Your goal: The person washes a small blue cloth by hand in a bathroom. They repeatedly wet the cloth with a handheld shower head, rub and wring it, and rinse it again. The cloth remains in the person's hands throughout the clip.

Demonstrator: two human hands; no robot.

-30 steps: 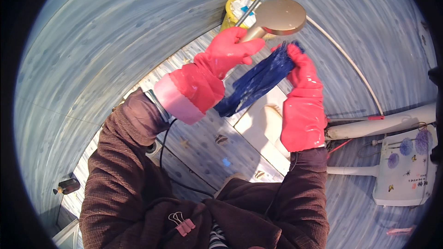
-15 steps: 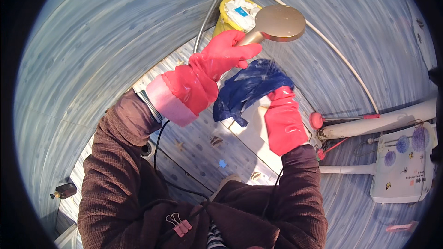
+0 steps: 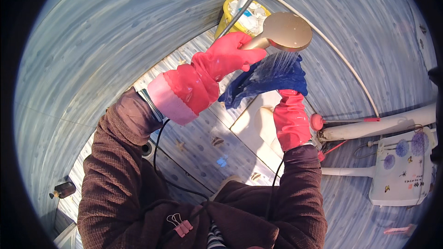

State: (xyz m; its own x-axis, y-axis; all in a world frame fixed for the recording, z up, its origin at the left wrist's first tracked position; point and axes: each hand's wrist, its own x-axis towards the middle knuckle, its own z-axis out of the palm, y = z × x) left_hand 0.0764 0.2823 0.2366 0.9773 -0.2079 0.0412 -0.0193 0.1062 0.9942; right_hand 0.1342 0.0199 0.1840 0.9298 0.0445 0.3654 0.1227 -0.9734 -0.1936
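My left hand (image 3: pixel 226 56), in a long pink rubber glove, is closed round the handle of a gold-coloured shower head (image 3: pixel 288 32). Fine streams of water fall from the shower head onto a wet, dark blue cloth (image 3: pixel 258 84). The cloth hangs in folds just below the shower head. My right hand (image 3: pixel 292 119), gloved in the same pink, grips the cloth from below at its right end. The cloth covers most of the right hand's fingers. A metal hose (image 3: pixel 244 7) runs upward past my left hand.
A yellow bin (image 3: pixel 224 24) of crumpled white paper stands in the far corner. On the right are a red-cupped plunger (image 3: pixel 317 121), a thick white pipe (image 3: pixel 383 122) and a flower-patterned cistern (image 3: pixel 383 189). A dark bottle (image 3: pixel 65 190) lies at the far left.
The right hand has moved up and slightly right, lifting and spreading the cloth under the shower head. The shower head has shifted a little right and down, and its water streams show more clearly.
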